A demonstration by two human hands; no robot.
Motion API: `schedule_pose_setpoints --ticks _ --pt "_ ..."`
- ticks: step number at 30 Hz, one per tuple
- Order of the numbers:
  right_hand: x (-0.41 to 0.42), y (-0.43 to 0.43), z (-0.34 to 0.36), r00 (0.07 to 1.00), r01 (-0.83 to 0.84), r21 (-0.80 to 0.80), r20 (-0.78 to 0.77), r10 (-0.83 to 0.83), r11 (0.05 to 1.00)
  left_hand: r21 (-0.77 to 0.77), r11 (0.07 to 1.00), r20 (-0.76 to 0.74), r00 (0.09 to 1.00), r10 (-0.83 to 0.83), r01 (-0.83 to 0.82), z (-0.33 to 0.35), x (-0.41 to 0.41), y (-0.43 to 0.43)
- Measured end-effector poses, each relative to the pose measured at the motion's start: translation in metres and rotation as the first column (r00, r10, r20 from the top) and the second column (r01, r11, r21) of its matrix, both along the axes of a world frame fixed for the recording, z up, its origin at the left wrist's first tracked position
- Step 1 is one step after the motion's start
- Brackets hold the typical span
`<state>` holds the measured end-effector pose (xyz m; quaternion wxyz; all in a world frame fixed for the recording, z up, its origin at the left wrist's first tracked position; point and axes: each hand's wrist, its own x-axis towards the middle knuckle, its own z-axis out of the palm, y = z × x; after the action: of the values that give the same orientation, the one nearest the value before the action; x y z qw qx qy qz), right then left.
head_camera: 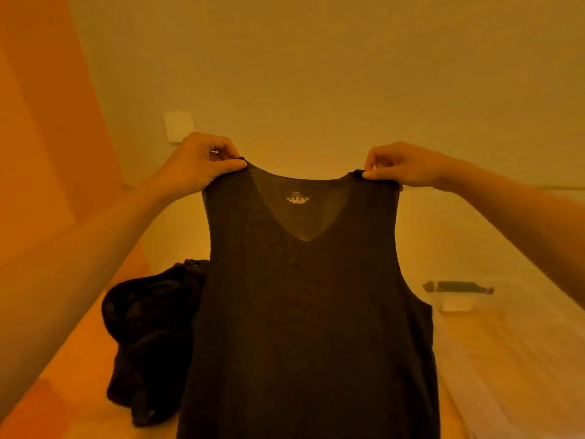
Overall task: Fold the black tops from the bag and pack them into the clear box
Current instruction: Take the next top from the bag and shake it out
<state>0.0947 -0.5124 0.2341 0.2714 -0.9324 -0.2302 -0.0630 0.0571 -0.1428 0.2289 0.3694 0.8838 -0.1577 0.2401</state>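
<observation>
A black sleeveless V-neck top hangs in front of me, spread out full width with a small printed size label inside the neck. My left hand pinches its left shoulder strap and my right hand pinches its right shoulder strap, both raised at the same height. A black bag lies slumped on the table to the left, partly hidden behind the top. The clear box sits at the right on the table, with a dark handle or latch on its near rim.
The wooden table runs below the hanging top. A pale wall fills the background, with a white switch plate at upper left. An orange panel stands along the left side.
</observation>
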Motion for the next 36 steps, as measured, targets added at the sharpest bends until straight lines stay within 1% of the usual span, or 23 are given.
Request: schedule_pose_setpoints --ticks 3,7,10,13,15,18,19,21,23,25,28,29,31,33,35,36 --pt "0.067 0.006 -0.059 0.998 0.061 -0.107 0.003 -0.061 0.992 0.011 1.0 -0.07 0.997 0.029 -0.028 -0.055 0.071 -0.002" --pt "0.14 0.017 -0.127 0.995 0.094 -0.109 -0.011 -0.096 0.99 0.063 0.996 -0.117 0.991 0.067 -0.06 -0.123 0.152 0.002" --pt "0.183 0.023 -0.168 0.994 0.097 -0.146 -0.025 -0.102 0.984 0.121 0.99 -0.16 0.983 0.093 -0.074 -0.165 0.202 0.009" --pt "0.218 0.026 -0.2 0.991 0.13 -0.157 -0.001 -0.132 0.979 0.154 0.984 -0.153 0.981 0.117 -0.093 -0.202 0.24 0.015" --pt "0.235 0.025 -0.216 0.985 0.171 -0.165 0.066 -0.162 0.971 0.16 0.982 -0.137 0.983 0.124 -0.102 -0.222 0.258 0.015" --pt "0.245 0.023 -0.227 0.949 0.25 -0.253 0.257 -0.184 0.935 0.155 0.982 -0.099 0.987 0.127 -0.11 -0.242 0.279 0.013" --pt "0.246 0.022 -0.23 0.923 0.276 -0.288 0.347 -0.168 0.917 0.149 0.982 -0.081 0.989 0.125 -0.112 -0.247 0.284 0.013" --pt "0.245 0.023 -0.234 0.861 0.28 -0.347 0.502 -0.075 0.895 0.161 0.981 -0.03 0.993 0.115 -0.109 -0.255 0.289 0.011" --pt "0.243 0.028 -0.24 0.838 0.256 -0.391 0.545 -0.002 0.884 0.203 0.975 0.003 0.996 0.093 -0.091 -0.262 0.289 0.008" --pt "0.244 0.031 -0.248 0.861 0.266 -0.447 0.509 -0.002 0.854 0.262 0.963 -0.022 0.997 0.073 -0.065 -0.27 0.288 0.006" --pt "0.233 0.043 -0.267 0.905 0.318 -0.553 0.42 -0.072 0.771 0.397 0.917 -0.1 0.991 0.091 -0.044 -0.28 0.273 -0.01" --pt "0.222 0.05 -0.273 0.919 0.313 -0.549 0.381 -0.101 0.775 0.412 0.911 -0.14 0.985 0.098 -0.032 -0.282 0.26 -0.02" --pt "0.188 0.068 -0.286 0.95 0.288 -0.443 0.247 -0.193 0.849 0.413 0.911 -0.259 0.96 0.107 0.01 -0.289 0.215 -0.043" --pt "0.135 0.084 -0.304 0.963 0.268 -0.268 0.052 -0.263 0.926 0.413 0.907 -0.357 0.93 0.086 0.074 -0.306 0.153 -0.065" --pt "0.068 0.096 -0.322 0.968 0.232 -0.143 -0.058 -0.243 0.962 0.452 0.887 -0.412 0.904 0.11 0.098 -0.327 0.082 -0.079" --pt "0.032 0.1 -0.33 0.969 0.209 -0.137 -0.102 -0.224 0.968 0.487 0.868 -0.437 0.887 0.149 0.094 -0.336 0.048 -0.082"
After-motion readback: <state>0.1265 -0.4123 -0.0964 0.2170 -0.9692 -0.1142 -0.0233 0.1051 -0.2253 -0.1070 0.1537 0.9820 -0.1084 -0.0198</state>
